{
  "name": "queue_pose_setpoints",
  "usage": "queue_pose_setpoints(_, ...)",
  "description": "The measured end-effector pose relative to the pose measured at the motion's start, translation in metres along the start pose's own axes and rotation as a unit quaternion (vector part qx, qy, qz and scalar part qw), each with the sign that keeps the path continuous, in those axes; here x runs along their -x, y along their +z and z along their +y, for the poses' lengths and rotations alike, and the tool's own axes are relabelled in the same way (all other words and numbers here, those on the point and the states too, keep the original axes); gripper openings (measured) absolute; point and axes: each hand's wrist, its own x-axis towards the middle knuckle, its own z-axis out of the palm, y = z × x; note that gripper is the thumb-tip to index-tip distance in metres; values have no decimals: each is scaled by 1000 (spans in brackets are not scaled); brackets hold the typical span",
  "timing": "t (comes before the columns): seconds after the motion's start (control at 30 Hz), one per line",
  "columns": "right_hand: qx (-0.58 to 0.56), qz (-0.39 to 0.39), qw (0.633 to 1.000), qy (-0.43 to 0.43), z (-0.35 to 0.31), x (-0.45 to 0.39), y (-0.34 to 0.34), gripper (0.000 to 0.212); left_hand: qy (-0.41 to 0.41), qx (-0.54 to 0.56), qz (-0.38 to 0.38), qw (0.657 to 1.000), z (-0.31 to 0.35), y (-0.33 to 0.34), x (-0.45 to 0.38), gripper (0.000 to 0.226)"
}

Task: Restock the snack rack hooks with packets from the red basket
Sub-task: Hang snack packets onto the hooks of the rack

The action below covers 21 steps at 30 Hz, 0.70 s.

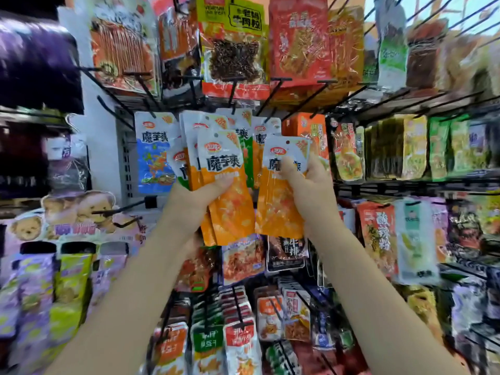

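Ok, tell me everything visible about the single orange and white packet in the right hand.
The single orange and white foil packet is a flat glossy pouch, white at the top with a red oval logo, dark characters and a small hang hole, orange below with a food picture. It is held roughly upright, tilted slightly, in front of the rack. The right hand pinches its right edge, thumb across the front. It is on no hook.

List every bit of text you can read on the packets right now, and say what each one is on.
"魔芋爽": orange packets in the left hand.
"魔芋爽", partly covered by the thumb: single orange packet in the right hand.
"魔芋爽": blue packet on a hook.
"老妈牛肉粒", roughly: green packet above.
"酸辣粉": red packet at right.
"牛排": black packet below.
All else: too blurred.
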Motion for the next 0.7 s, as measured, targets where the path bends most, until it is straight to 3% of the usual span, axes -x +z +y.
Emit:
queue_pose_setpoints(0.03, -16, 0, 1000, 12, -2, -7, -1, 26, 1, -5, -15, 1000, 5, -2, 0, 24)
queue_pose_setpoints(0.23, -4, 16, 1000, -19, -24, -55, 14, 56, 28, 7, -87, 996, 25, 3, -14, 36)
queue_pose_setpoints(0.37, 17, 25, 999, -13, -32, -78, 14, 43, 15, -3, -83, 996, 28, 14, -25, 47)
queue_pose_setpoints(0.5, 5, 22, 1000, 21, -28, -91, 12, 42, -17, 12, -82, 996, 25, 17, -35, 40)
queue_pose_setpoints(0.6, 19, 7, 999, 32, -21, -97, 12, 47, -28, 9, -80, 996, 19, 18, -40, 49)
queue_pose_setpoints(0.7, 13, -5, 1000, 23, -18, -107, 12, 27, -32, 4, -84, 996, 15, 16, -43, 48)
